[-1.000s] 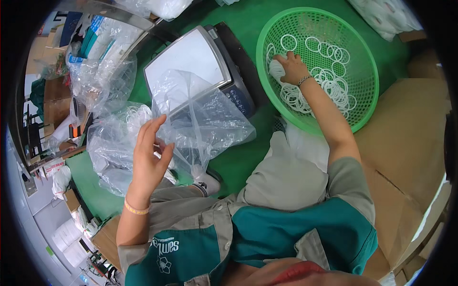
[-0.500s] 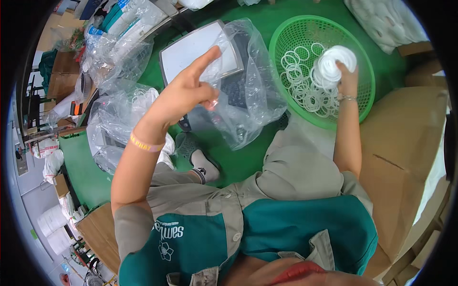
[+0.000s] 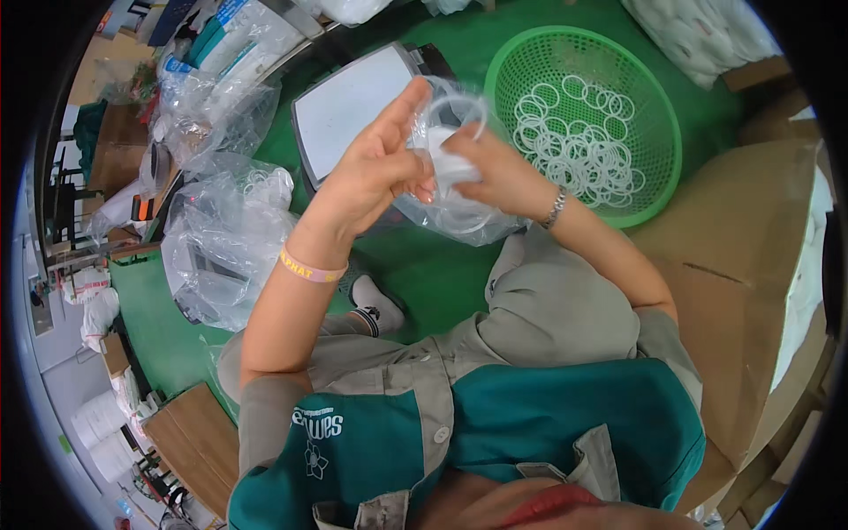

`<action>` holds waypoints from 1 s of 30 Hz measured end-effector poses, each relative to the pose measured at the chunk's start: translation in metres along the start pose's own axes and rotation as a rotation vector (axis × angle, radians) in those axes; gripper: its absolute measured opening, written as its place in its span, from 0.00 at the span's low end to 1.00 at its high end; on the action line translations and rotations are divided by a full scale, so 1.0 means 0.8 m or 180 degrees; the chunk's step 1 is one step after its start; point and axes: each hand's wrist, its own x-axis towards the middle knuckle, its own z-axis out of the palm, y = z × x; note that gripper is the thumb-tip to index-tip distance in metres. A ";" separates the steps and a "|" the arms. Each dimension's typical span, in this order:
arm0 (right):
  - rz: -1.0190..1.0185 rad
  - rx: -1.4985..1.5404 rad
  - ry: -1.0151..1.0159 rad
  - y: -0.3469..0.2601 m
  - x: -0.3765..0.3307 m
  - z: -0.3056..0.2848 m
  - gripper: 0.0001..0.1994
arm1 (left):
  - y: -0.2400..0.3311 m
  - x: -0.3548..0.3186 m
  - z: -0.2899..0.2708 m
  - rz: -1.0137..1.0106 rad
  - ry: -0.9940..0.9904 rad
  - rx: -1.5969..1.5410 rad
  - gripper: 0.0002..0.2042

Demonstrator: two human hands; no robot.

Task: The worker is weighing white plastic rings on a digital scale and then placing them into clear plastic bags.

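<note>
Just past the grey scale's white plate (image 3: 353, 115), at its right edge, the left hand (image 3: 375, 170) extends its fingers along a clear plastic bag (image 3: 481, 231), and the right hand (image 3: 495, 172) bends around blurred white plastic rings (image 3: 444, 161); whether either pinches, I cannot tell. Loose white rings (image 3: 579, 159) lie in the round green mesh basket (image 3: 658, 124).

Green floor (image 3: 433, 287) spreads left of a large cardboard carton (image 3: 693, 256). Beyond that carton lies a bulging white plastic sack (image 3: 702, 35); well to the carton's left are a brown cardboard panel (image 3: 196, 446), white rolls (image 3: 106, 437) and a small orange-and-black object (image 3: 141, 208).
</note>
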 end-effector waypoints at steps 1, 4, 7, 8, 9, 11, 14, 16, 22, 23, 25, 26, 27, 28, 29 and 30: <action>-0.0014 -0.0043 -0.0884 0.008 0.000 0.005 0.24 | -0.007 -0.001 0.010 0.0017 -0.0099 -0.0164 0.37; 0.0179 -0.1196 -0.2229 -0.025 0.007 0.023 0.21 | -0.010 -0.012 0.025 -0.0022 -0.0132 -0.0316 0.37; 0.0435 -0.0567 -0.2781 -0.027 0.003 -0.010 0.14 | -0.009 -0.018 0.019 -0.0186 0.0188 0.0004 0.37; -0.0156 -0.0044 -0.2158 -0.016 0.000 -0.022 0.09 | -0.009 -0.020 0.014 -0.0209 0.0152 -0.0012 0.37; 0.0333 0.0750 -0.1951 -0.004 -0.004 -0.044 0.08 | -0.009 -0.025 0.009 -0.0243 0.0291 0.0082 0.38; 0.0888 0.1774 -0.1283 0.027 -0.008 -0.091 0.07 | -0.005 -0.041 -0.004 -0.0293 0.0531 0.0273 0.38; 0.1672 0.1995 0.0376 0.151 -0.045 -0.145 0.12 | 0.000 -0.061 -0.017 -0.0346 0.0683 0.0419 0.39; 0.2945 0.0695 0.0907 0.230 -0.092 -0.162 0.24 | 0.004 -0.066 -0.023 -0.0384 0.0737 0.0475 0.39; 0.4185 -0.0994 -0.0746 0.361 -0.153 -0.077 0.66 | 0.007 -0.076 -0.034 -0.0360 0.0937 0.0233 0.40; 0.4279 -0.1336 -0.1249 0.324 -0.118 -0.049 0.66 | 0.006 -0.079 -0.035 -0.0346 0.0960 0.0217 0.40; 0.4102 -0.1963 -0.1762 0.294 -0.104 -0.008 0.62 | 0.006 -0.069 -0.030 -0.0349 0.0929 0.0181 0.40; 0.4214 -0.1640 -0.1391 0.278 -0.099 -0.003 0.58 | 0.005 -0.068 -0.029 -0.0337 0.0979 0.0252 0.40; 0.4309 -0.1315 -0.1020 0.269 -0.096 -0.002 0.54 | 0.004 -0.067 -0.030 -0.0325 0.1030 0.0322 0.40; 0.4103 -0.1530 -0.0808 0.264 -0.098 0.000 0.45 | 0.005 -0.066 -0.031 -0.0337 0.1005 0.0343 0.40; 0.4131 -0.1431 -0.0895 0.260 -0.096 -0.001 0.42 | 0.006 -0.066 -0.032 -0.0334 0.1017 0.0337 0.40; 0.4156 -0.1332 -0.0984 0.254 -0.094 0.000 0.39 | 0.006 -0.068 -0.032 -0.0349 0.1015 0.0329 0.40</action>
